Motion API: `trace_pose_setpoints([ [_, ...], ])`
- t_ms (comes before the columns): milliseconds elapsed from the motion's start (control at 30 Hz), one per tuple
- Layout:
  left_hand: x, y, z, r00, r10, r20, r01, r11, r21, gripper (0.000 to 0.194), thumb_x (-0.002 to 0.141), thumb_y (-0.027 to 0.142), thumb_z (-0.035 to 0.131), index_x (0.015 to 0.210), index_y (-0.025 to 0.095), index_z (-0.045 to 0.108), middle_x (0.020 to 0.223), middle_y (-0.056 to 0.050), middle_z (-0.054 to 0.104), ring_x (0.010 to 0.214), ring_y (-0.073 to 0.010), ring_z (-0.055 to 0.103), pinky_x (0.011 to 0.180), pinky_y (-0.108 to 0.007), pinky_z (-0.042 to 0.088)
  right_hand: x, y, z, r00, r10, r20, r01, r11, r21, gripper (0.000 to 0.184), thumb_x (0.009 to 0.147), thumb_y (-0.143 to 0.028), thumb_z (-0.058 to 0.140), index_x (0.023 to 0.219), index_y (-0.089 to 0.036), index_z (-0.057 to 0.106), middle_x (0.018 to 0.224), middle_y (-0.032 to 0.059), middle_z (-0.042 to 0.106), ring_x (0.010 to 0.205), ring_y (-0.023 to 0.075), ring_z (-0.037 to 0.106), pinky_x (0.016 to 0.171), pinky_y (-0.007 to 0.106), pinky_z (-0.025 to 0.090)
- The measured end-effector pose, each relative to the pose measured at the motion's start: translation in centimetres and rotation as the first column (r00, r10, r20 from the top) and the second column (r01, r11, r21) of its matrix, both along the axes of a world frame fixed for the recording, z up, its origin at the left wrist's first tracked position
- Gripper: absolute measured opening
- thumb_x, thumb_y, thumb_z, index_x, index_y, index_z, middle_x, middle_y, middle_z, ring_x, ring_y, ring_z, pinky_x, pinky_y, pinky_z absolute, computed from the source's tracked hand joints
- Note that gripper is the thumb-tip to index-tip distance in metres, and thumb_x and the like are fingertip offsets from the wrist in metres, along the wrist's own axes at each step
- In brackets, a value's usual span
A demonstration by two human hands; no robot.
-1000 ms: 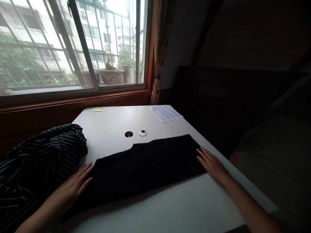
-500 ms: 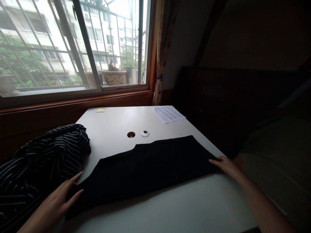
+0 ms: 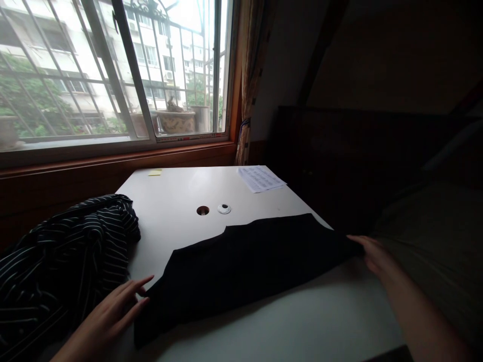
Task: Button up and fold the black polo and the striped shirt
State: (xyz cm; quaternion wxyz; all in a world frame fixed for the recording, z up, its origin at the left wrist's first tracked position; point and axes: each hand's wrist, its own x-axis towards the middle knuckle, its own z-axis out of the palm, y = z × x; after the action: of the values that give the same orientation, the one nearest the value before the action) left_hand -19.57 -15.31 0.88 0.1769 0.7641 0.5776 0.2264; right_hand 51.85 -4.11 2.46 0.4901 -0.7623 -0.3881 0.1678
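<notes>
A folded black garment (image 3: 249, 261) lies across the white table, its far edge stepped and its right end pulled up a little. My left hand (image 3: 116, 311) holds its left end, the cloth edge between thumb and fingers with the index finger stretched forward. At the other end my right hand (image 3: 372, 251) is closed on the garment's corner, just past the table's right edge. The garment's exact kind cannot be made out. Beside my left hand, a heap of black cloth with white stripes (image 3: 75, 246) covers the table's left side.
Toward the back of the white table (image 3: 181, 186) are a round cable hole (image 3: 203, 210), a white round cap (image 3: 224, 208), printed sheets (image 3: 260, 179) and a yellow note (image 3: 155, 172). Beyond stands a barred window (image 3: 181, 75) with a tied curtain (image 3: 245, 136). Dark furniture fills the right.
Both hands have shifted to the right, and the black garment has slid right with them. Its right end now reaches over the table's edge. The striped heap stays put.
</notes>
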Motion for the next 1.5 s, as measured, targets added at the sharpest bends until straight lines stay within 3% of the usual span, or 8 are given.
trace_pose_setpoints([
  [167,0.8,0.4,-0.6,0.994,0.002,0.105,-0.002,1.0,0.002,0.04,0.095,0.049,0.051,0.129,0.032,0.061,0.109,-0.003,0.07,0.095,-0.0196,0.069,0.083,-0.025,0.057,-3.7,2.4,4.7,1.0,-0.007,-0.016,0.008,1.0,0.03,0.032,0.069,-0.04,0.072,0.092,-0.019,0.066,0.086,0.0093,0.072,0.081,0.0258,0.068,0.067,0.033,0.052],
  [333,0.7,0.5,-1.3,0.985,0.047,0.166,-0.064,0.993,0.095,0.036,0.095,0.051,0.049,0.118,0.031,0.068,0.115,-0.004,0.067,0.105,-0.0219,0.065,0.09,-0.028,0.055,-18.4,2.2,11.1,0.794,0.331,0.51,-0.397,0.918,0.022,0.028,0.079,-0.044,0.067,0.093,-0.021,0.069,0.094,0.007,0.072,0.089,0.0263,0.066,0.082,0.037,0.05],
  [500,0.6,0.3,-1.7,0.995,0.009,0.101,-0.025,0.986,0.166,0.034,0.096,0.05,0.048,0.119,0.033,0.067,0.115,-0.003,0.065,0.105,-0.0207,0.064,0.091,-0.028,0.055,-34.8,-3.7,11.0,0.415,0.701,0.58,-0.864,0.504,0.008,0.014,0.093,-0.031,0.056,0.101,-0.021,0.064,0.099,0.0055,0.068,0.091,0.0202,0.064,0.083,0.035,0.051],
  [600,0.6,0.3,-1.7,0.997,0.008,0.074,-0.021,0.984,0.178,0.034,0.097,0.049,0.047,0.12,0.033,0.067,0.116,-0.002,0.065,0.107,-0.0204,0.064,0.092,-0.028,0.055,-39.5,-7.7,8.4,0.031,0.861,0.508,-0.976,0.136,-0.17,0.034,0.091,-0.05,0.06,0.106,-0.02,0.065,0.1,0.0045,0.068,0.087,0.018,0.064,0.076,0.028,0.05],
  [667,0.7,0.3,-1.7,0.998,0.01,0.067,-0.022,0.984,0.175,0.035,0.097,0.047,0.045,0.122,0.033,0.066,0.117,-0.002,0.065,0.109,-0.0208,0.063,0.093,-0.028,0.055,-40.1,-8.9,7.0,-0.075,0.879,0.47,-0.973,0.04,-0.229,0.04,0.09,-0.057,0.058,0.109,-0.022,0.064,0.099,0.0024,0.069,0.084,0.0167,0.065,0.071,0.026,0.049],
  [1000,0.5,0.4,-2.2,0.998,-0.008,0.067,-0.005,0.981,0.193,0.034,0.096,0.045,0.049,0.124,0.033,0.064,0.111,-0.002,0.069,0.102,-0.0207,0.066,0.089,-0.027,0.056,-29.4,-3.8,1.2,0.42,0.557,0.717,-0.641,0.741,-0.2,0.041,0.092,-0.028,0.058,0.132,-0.026,0.051,0.117,0.0112,0.058,0.104,0.0286,0.057,0.091,0.047,0.05],
  [1200,0.9,0.3,-1.7,0.998,0.004,0.064,-0.015,0.984,0.176,0.036,0.097,0.045,0.046,0.126,0.031,0.063,0.109,-0.004,0.07,0.099,-0.0222,0.066,0.087,-0.03,0.056,-26.2,-3.6,-2.6,0.541,0.594,0.595,-0.606,0.766,-0.215,0.055,0.091,-0.026,0.055,0.143,-0.028,0.036,0.119,0.0109,0.056,0.103,0.0269,0.062,0.086,0.043,0.054],
  [1500,1.5,0.2,-1.5,0.996,-0.012,0.087,-0.006,0.98,0.2,0.034,0.097,0.047,0.047,0.122,0.031,0.064,0.106,-0.003,0.07,0.096,-0.0209,0.065,0.085,-0.029,0.055,-22.7,-0.6,-2.0,0.661,0.647,0.38,-0.605,0.759,-0.241,0.062,0.086,-0.021,0.056,0.145,-0.03,0.035,0.086,-0.001,0.059,0.078,0.019,0.064,0.077,0.034,0.051],
])
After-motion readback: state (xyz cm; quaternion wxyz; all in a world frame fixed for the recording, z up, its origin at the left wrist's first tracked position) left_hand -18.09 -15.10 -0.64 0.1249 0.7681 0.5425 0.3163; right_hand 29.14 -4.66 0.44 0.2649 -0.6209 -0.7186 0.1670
